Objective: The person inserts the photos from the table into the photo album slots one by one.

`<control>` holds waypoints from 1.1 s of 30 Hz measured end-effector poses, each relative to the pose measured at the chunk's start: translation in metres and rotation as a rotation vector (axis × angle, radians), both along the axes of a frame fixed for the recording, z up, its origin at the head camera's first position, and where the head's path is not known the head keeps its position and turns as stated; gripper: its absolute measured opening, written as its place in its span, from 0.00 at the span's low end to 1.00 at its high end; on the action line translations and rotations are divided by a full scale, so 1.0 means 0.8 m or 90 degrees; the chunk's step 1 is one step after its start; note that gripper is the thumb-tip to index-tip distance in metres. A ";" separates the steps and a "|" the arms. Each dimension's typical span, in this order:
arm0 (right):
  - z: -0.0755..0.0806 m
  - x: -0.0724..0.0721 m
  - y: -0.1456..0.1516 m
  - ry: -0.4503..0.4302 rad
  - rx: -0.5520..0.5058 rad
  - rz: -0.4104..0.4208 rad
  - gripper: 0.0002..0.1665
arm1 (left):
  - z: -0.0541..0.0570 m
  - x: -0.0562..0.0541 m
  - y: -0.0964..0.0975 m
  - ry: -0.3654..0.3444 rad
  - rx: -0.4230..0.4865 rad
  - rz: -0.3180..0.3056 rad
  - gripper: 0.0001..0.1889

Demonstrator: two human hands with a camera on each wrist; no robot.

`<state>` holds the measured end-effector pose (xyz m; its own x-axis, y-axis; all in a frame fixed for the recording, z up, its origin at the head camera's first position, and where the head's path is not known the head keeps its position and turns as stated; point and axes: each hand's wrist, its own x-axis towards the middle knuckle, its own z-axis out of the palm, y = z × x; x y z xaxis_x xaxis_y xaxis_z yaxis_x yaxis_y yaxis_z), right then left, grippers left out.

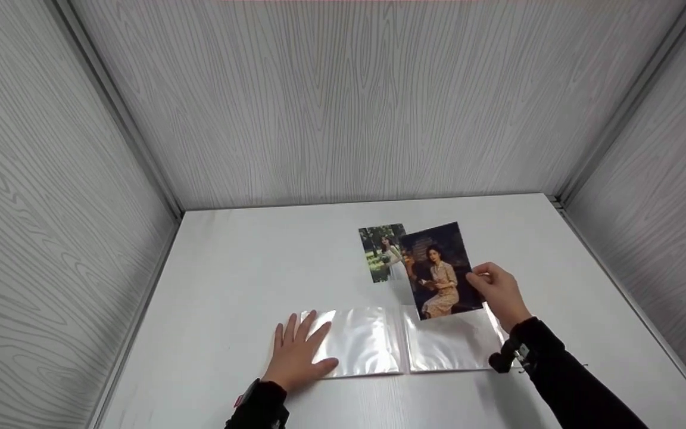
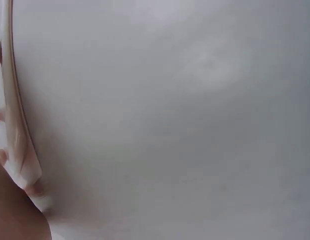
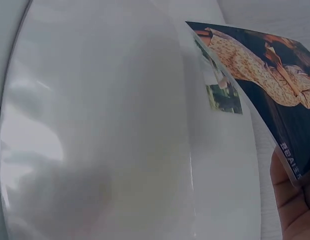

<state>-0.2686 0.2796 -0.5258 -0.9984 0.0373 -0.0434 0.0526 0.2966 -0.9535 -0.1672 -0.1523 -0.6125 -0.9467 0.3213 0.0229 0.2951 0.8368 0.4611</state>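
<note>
A photo album (image 1: pixel 355 342) with clear plastic sleeves lies spread flat on the white table, its fold running between two pages. My left hand (image 1: pixel 298 354) rests on the outer edge of the left page, fingers spread. Between thumb and fingers my right hand (image 1: pixel 501 292) pinches the right edge of a dark photo (image 1: pixel 441 277) of a seated person in a patterned outfit. That photo is raised and tilted, overlapping the top of the right page in the head view. Behind it lies a second photo (image 1: pixel 382 253), green, of a person in white, partly covered by the first.
The white table (image 1: pixel 248 262) is bounded by a grey wood-grain back panel (image 1: pixel 343 107) and side panels, the left one (image 1: pixel 33 196) and the right one (image 1: pixel 670 196). A dark round piece (image 1: pixel 501 362) hangs from the right wrist over the album's right edge.
</note>
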 end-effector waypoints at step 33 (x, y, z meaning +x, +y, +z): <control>-0.015 0.014 -0.049 0.007 0.188 0.296 0.15 | 0.038 -0.006 0.038 -0.005 0.173 -0.046 0.17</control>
